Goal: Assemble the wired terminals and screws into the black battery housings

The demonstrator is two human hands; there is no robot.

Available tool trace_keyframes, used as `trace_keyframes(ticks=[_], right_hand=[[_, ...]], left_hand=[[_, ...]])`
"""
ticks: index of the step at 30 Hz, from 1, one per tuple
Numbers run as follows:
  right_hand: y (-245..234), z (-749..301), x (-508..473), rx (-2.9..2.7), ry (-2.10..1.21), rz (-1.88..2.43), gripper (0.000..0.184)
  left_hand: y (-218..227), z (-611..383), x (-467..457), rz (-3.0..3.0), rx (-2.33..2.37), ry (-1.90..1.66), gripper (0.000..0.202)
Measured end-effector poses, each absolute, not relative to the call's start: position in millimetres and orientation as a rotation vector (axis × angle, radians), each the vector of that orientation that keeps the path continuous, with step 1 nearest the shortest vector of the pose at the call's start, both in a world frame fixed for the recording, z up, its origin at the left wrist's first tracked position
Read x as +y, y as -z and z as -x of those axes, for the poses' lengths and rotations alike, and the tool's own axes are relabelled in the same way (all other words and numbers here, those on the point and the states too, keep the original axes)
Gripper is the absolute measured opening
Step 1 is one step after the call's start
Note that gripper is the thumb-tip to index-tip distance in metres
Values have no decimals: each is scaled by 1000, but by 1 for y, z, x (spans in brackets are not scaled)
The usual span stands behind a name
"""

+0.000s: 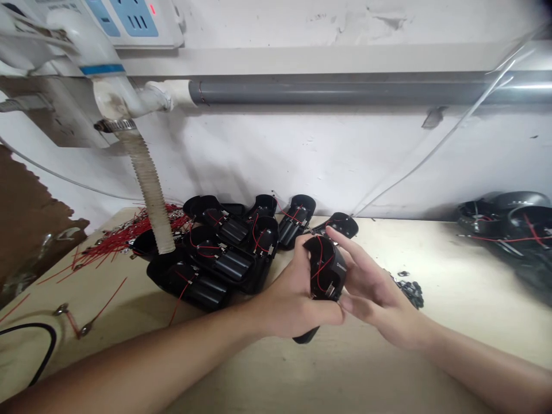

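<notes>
A black curved plastic shell [326, 265] with a thin red wire inside is held over the middle of the table. My left hand [288, 299] wraps round its left side, thumb across the front. The shell's lower end sticks out beneath that hand. From the right, my right hand [379, 287] grips the same shell, its index finger at the top edge and its thumb near the lower right. Behind my left wrist sits a cluster of similar black shells [235, 267], several with red wires and small metal contacts.
At the left lies a pile of red wires [129, 233] with metal ends. A ribbed hose [149, 184] hangs over the shells. Small dark metal parts [409, 292] lie right of my hands. More black shells [513, 224] stand at the far right. A grey pipe [323, 93] runs along the wall.
</notes>
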State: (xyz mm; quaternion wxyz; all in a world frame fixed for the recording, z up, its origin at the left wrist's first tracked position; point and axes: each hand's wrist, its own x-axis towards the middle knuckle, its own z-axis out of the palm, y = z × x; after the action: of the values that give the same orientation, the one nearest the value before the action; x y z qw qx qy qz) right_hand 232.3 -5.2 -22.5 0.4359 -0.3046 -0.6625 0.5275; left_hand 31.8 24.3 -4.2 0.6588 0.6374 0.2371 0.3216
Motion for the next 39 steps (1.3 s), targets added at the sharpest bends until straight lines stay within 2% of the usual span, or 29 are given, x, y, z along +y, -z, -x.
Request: trace_keyframes(ticks=[7,23,30,39], right_hand=[[20,-228,-12,-1647,-1298,746,72],[19,-226,-15,-1662,-1218,763,71],[24,-228,-13,-1661,-1185,765,75],[21,-227,-17,-1619,-1236,775,69]], left_hand=[[0,-31,23,-1489,533,-700,61],[6,-33,23,-1584,444,-810,67],[5,-31,25,-1464,373,-676,63],[3,-37,26,-1563,386,-794,66]])
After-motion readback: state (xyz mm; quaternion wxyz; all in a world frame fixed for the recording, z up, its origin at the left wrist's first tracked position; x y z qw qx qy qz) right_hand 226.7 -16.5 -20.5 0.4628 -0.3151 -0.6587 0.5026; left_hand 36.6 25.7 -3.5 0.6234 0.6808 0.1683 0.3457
